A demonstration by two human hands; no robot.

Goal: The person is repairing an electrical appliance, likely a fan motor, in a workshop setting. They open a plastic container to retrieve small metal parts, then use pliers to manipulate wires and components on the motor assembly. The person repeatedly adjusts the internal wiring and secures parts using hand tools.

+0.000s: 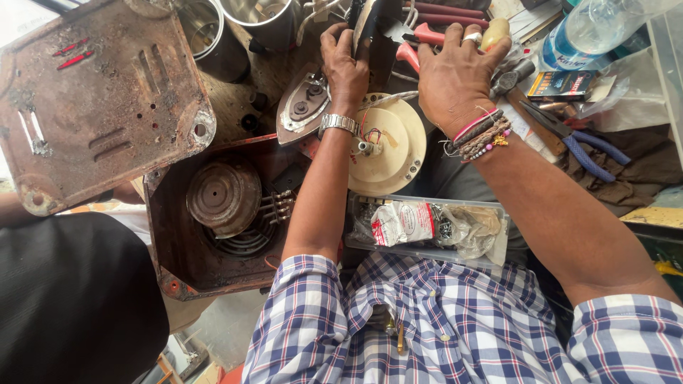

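Nearest the camera is the person's own checked shirt (455,320), blue, white and red, its sleeves rolled above both forearms. Just beyond it lies a clear plastic tray (427,203) holding small bags of screws and parts.

The left hand (345,64), with a metal wristwatch (339,124) below it, is closed around a dark upright part (370,28) at the far edge of the table; the fingers wrap it fully, so this grip is tight. The part's long axis runs away from the camera, and its top is cut off by the frame. The right hand (455,75), wearing a ring and several bead bracelets (480,135), sits just right of the left grip, fingers spread and bent over the same spot. Whether it pinches anything underneath cannot be told, since the palm hides it. Both hands are about equally near the dark part; the left has it.

Directly below the left grip, towards the body, lies a round cream disc (391,146) with wires at its centre, and left of that an iron soleplate (302,107). Red-handled pliers (427,35) lie between the hands, blue-handled pliers (583,146) and a hammer (519,75) to the right. Far left, a rusty plate (99,99) and an open rusty housing (220,213) with a coil inside.
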